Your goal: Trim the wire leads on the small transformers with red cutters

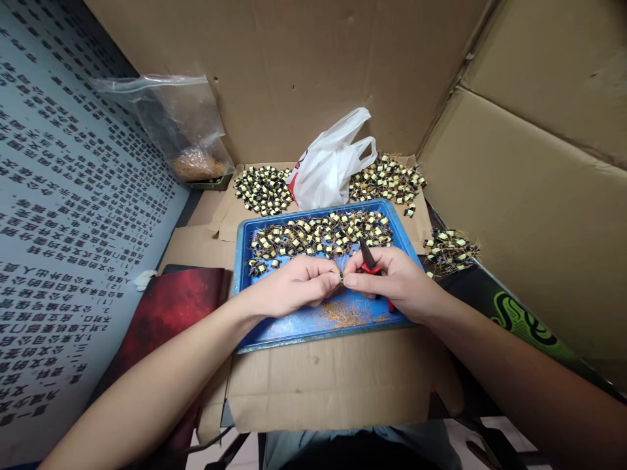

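Over the blue tray (289,336), my left hand (306,284) and my right hand (386,277) meet at the fingertips. Between them is a small dark component (341,277) with thin wires, pinched by both hands and mostly covered by the fingers. Red-handled pliers (369,261) also rest in my right hand, their dark jaws pointing up and away. Many small yellow and black components (318,232) fill the far part of the tray. Loose copper-coloured wire bits (345,314) lie in the near part, below my hands.
Behind the tray stands a white plastic bag (328,170) between two component piles (263,189). Another pile (449,249) lies at the right. A clear bag of wire bits (196,160) is at the back left. Cardboard walls (318,78) rise behind and to the right.
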A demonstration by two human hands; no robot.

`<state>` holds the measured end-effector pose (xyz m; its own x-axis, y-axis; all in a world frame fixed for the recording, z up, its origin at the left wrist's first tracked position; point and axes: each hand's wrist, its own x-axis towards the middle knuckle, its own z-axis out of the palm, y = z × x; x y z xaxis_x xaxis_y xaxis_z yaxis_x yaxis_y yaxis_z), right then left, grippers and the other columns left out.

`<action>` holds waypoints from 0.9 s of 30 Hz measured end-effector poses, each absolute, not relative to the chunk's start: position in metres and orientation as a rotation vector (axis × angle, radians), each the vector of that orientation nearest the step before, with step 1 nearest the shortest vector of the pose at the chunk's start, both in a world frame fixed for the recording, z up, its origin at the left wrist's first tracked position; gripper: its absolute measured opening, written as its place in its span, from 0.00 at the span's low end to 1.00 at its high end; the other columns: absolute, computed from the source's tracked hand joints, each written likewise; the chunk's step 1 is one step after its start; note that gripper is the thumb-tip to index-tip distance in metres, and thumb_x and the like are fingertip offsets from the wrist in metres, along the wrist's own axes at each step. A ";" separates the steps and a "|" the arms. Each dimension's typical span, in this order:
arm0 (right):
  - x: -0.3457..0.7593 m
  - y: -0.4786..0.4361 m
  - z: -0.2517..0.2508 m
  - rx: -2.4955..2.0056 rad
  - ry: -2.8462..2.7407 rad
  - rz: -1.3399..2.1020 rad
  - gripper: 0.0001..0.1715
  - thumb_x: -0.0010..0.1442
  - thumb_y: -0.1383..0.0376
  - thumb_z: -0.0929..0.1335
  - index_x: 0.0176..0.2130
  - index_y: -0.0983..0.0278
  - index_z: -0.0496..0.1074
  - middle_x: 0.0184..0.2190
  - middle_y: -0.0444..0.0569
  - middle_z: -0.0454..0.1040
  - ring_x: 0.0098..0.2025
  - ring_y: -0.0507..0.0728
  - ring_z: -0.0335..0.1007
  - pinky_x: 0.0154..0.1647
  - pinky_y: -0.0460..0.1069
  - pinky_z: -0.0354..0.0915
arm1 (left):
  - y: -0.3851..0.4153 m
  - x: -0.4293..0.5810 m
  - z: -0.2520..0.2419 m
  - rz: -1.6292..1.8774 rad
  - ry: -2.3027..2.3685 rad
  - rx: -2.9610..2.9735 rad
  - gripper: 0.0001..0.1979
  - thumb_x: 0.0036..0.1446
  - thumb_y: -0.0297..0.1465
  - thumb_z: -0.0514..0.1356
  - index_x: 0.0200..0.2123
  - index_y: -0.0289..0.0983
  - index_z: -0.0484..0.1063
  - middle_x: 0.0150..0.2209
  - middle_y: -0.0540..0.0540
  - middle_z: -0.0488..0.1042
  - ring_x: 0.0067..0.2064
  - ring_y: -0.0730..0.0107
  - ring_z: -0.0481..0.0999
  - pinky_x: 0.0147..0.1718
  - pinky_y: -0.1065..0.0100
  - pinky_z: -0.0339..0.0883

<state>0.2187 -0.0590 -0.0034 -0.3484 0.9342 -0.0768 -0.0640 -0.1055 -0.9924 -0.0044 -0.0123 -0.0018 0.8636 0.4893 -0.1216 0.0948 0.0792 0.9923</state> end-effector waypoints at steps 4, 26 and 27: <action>0.219 -0.058 -0.004 -1.022 -1.361 1.569 0.19 0.54 0.53 0.81 0.30 0.63 0.77 0.21 0.37 0.63 0.24 0.49 0.54 0.27 0.48 0.54 | -0.012 -0.005 -0.002 0.309 0.502 1.505 0.20 0.72 0.42 0.57 0.28 0.38 0.61 0.22 0.57 0.57 0.24 0.76 0.51 0.22 0.71 0.46; 0.222 -0.063 0.000 -0.948 -1.543 1.490 0.08 0.63 0.62 0.75 0.35 0.64 0.78 0.30 0.44 0.73 0.33 0.52 0.66 0.35 0.47 0.63 | -0.017 -0.001 0.010 0.264 0.514 1.554 0.14 0.58 0.31 0.56 0.22 0.39 0.57 0.20 0.56 0.54 0.23 0.76 0.49 0.22 0.70 0.44; 0.221 -0.063 0.000 -0.937 -1.531 1.500 0.08 0.64 0.62 0.74 0.35 0.64 0.77 0.30 0.43 0.72 0.33 0.52 0.66 0.35 0.47 0.63 | -0.017 -0.001 0.010 0.269 0.516 1.539 0.14 0.59 0.31 0.55 0.22 0.39 0.57 0.20 0.56 0.54 0.23 0.76 0.49 0.22 0.70 0.44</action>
<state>0.2213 -0.0629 -0.0003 -0.4227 0.9056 0.0352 -0.0169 0.0310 -0.9994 -0.0009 -0.0168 0.0104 0.8656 0.4781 -0.1489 0.1526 0.0312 0.9878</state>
